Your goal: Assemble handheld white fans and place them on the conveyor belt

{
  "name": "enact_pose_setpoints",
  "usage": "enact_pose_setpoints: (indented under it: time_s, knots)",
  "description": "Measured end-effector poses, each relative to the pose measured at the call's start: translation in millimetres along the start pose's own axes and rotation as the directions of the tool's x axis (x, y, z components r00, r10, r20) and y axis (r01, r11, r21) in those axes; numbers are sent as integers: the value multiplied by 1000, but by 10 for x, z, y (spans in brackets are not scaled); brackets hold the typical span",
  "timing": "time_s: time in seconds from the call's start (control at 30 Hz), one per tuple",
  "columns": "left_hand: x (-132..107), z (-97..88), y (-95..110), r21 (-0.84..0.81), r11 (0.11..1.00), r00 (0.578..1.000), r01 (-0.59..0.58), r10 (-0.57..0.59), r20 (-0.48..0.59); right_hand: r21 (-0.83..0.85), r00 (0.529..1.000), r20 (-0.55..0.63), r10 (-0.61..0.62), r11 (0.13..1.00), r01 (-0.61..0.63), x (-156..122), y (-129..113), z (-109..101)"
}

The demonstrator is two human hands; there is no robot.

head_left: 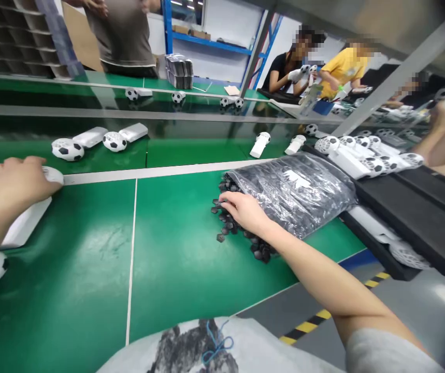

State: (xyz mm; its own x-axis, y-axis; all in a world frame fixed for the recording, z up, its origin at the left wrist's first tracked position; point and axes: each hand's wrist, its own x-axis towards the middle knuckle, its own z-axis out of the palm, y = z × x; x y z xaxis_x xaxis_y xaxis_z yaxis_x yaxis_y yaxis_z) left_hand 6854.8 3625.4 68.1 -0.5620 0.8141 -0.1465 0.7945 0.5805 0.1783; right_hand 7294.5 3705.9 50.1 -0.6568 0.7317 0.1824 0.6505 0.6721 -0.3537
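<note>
We rest our left hand (pixel 22 181) palm down at far left, fingers loosely curved over a white ball-patterned piece (pixel 53 175) on the green conveyor belt (pixel 70 248); whether it grips, we cannot tell. Beyond it sit two miniature soccer balls (pixel 67 149) and two white pouches (pixel 90 137), then two white ball-topped tubes (pixel 259 145). Our right hand (pixel 243 210), half closed, digs into dozens of small dark pieces (pixel 226 223), too many to count, spilling from a clear plastic bag (pixel 296 194) on the belt; any piece held is hidden. They look light, stiff and easily scattered, best pinched singly from the pile's loose edge. At right, white ball-patterned parts (pixel 365 160) heap beside a black tray (pixel 412 217).
</note>
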Motion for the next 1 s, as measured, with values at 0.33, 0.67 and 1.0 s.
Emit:
enact_pose_setpoints:
  time_s: [0.33, 0.67, 1.0]
  knots:
    - [-429, 156, 566, -15, 933, 933, -360, 360, -11, 148, 987, -4, -158, 976, 157, 103, -183, 131]
    - [-1120, 722, 1472, -452, 640, 723, -621, 691, -15, 245, 946, -24, -324, 915, 320, 42, -588, 137]
    - [-1100, 781, 1410, -449, 626, 706, -638, 708, -17, 195, 935, 11, -354, 918, 345, -29, -658, 186]
